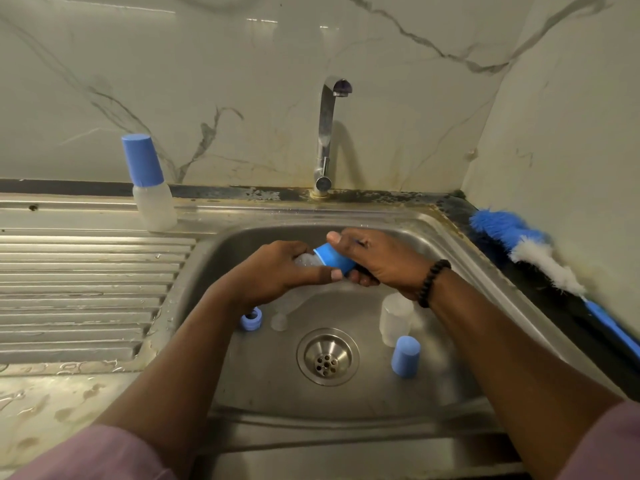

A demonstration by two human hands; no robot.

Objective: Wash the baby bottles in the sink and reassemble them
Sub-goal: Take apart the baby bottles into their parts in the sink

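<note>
Over a steel sink (433,237) below a marble-look wall (242,81), mid-frame, the left hand (277,271) grips a clear bottle (306,260) while the right hand (377,258) grasps its blue cap (334,259).

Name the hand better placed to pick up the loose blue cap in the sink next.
Right, probably. The loose blue cap stands right of the drain, below the right hand; the left hand would have to cross over.

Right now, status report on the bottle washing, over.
Left hand grips bottle, right hand grips its blue cap, over sink. Loose parts below. Tap off.
</note>
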